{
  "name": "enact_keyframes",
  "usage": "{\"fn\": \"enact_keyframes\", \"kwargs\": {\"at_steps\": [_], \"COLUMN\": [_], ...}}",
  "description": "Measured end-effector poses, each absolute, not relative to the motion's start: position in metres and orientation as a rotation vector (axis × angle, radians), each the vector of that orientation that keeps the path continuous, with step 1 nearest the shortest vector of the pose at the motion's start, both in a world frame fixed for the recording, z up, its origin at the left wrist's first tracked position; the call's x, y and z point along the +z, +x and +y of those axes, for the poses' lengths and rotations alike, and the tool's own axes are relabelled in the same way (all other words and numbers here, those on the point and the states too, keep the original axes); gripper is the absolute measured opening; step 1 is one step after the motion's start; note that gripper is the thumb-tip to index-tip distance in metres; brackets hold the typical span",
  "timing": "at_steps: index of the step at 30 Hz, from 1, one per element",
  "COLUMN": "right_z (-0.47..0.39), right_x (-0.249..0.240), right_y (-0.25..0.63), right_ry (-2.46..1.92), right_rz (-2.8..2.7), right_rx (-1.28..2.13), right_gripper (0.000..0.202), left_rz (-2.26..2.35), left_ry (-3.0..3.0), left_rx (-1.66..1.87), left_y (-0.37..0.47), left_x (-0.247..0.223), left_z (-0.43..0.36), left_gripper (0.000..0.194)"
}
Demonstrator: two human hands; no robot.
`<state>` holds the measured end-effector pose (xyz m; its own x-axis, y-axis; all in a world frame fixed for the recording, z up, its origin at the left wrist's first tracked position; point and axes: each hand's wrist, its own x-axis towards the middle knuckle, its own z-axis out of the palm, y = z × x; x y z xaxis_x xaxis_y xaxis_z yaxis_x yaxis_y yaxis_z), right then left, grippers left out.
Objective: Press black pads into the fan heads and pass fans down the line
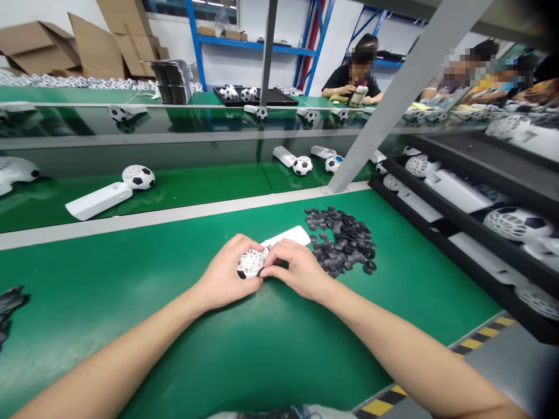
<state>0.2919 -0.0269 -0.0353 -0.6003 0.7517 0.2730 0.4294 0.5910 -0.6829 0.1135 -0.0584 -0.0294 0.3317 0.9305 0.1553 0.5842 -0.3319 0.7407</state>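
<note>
My left hand is closed around the ball-shaped head of a white handheld fan, patterned like a soccer ball with an open white grille. The fan's white handle points away to the right, partly behind my fingers. My right hand pinches with thumb and forefinger at the right side of the ball head; whatever sits between those fingertips is hidden. Just beyond the right hand lies a loose pile of small black plastic pieces on the green tabletop.
Black trays stacked at the right hold more ball-headed fans. A grey slanted post rises behind the pile. Fans such as this one lie on the green belt ahead. More black pieces lie far left. A person sits across.
</note>
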Motion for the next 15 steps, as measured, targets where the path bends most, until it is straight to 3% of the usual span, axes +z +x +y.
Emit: {"fn": "enact_keyframes", "kwargs": {"at_steps": [15], "right_z": [-0.0242], "right_x": [-0.0387], "right_y": [0.2897], "right_ry": [-0.919], "right_rz": [-2.278], "right_rx": [0.664], "right_gripper": [0.018], "left_rz": [1.267], "left_ry": [2.071], "left_rx": [0.846], "left_y": [0.1105], "left_x": [-0.0338], "left_z": [-0.0578], "left_gripper": [0.038]}}
